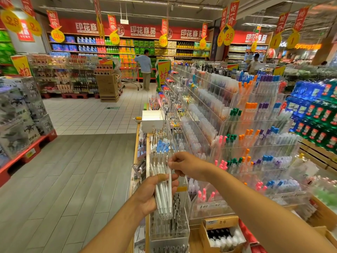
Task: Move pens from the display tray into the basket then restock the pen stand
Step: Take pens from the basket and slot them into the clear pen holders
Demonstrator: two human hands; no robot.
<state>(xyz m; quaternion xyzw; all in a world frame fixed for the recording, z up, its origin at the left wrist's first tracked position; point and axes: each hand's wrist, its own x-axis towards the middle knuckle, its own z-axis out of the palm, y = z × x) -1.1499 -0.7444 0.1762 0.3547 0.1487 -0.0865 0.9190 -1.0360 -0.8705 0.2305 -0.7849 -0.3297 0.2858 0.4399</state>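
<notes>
Sorting clear pens at the acrylic stand.
Left hand grips a pen bundle; right hand pinches one pen's top above it.

Pens in left hand, right hand just above, pen stand below.

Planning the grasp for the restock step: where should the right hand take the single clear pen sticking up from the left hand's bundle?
Pinch the single clear pen on its upper barrel, above the left hand, coming from the right. That end stands free above the bundle of clear pens; the lower barrels are wrapped by fingers. The right hand is already there.
</notes>
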